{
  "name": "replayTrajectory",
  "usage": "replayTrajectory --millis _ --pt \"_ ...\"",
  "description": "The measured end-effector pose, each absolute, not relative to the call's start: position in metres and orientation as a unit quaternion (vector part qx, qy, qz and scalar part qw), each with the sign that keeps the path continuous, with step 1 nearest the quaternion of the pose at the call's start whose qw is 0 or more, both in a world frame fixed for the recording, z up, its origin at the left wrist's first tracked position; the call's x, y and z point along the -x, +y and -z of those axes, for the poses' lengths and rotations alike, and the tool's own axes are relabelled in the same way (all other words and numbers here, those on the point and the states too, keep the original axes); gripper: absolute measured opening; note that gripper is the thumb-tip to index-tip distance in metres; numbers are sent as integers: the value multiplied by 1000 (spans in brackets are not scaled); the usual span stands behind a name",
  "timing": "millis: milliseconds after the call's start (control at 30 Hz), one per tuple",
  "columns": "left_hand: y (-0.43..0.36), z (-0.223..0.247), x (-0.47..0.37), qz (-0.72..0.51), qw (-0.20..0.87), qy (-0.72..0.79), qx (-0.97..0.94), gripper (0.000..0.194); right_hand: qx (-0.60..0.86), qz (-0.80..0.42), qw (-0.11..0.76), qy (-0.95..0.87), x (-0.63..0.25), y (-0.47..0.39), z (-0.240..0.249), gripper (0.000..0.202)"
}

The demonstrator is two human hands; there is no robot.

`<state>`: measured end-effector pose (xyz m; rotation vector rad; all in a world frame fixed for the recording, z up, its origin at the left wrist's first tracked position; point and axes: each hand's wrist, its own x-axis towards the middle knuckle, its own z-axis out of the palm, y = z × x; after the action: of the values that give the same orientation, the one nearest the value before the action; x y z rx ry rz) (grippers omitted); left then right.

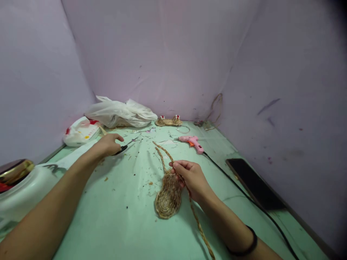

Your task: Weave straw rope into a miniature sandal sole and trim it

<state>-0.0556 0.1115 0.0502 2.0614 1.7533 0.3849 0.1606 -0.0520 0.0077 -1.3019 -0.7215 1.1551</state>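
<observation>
A woven straw sole (168, 200) hangs or lies upright at the centre, its top edge at my right hand (189, 177). The fingers of this hand are pinched round a braided straw cord (199, 225), whose ends stick up beyond the sole while its long part runs down toward the front. At the left, my left hand (110, 143) reaches over black-handled scissors (125, 147), with thumb and forefinger apart. Its other fingers are at the handles, partly hidden, so the hold on them is unclear.
A pink glue gun (192, 143) with a black cable lies right of centre, near a dark phone (253, 183). Behind are a white plastic bag (121, 112) and a small woven piece (168, 122). A tissue pack (82, 131) and white tub (29, 193) stand left.
</observation>
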Motion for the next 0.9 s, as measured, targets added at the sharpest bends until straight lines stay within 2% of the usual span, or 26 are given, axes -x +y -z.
replayTrajectory --millis 100,200,267,467,667,900 --pt "94 -66 50 -177 327 570 -733 42 559 -476 603 -312 -167 -50 -10 22" --pt "74 -80 43 -297 514 445 -671 38 554 -456 619 -319 -173 -49 -15 21" --pt "63 -85 38 -341 599 378 -618 38 552 -447 626 -322 -178 -49 -18 21" --pt "46 -79 19 -312 691 344 -554 62 553 -425 643 -315 -188 -49 -23 22" --pt "36 -56 1 -236 758 304 -527 54 550 -410 659 -307 -193 -48 -27 22" --pt "19 -36 -18 -156 723 306 -599 54 538 -416 663 -313 -198 -47 -27 26"
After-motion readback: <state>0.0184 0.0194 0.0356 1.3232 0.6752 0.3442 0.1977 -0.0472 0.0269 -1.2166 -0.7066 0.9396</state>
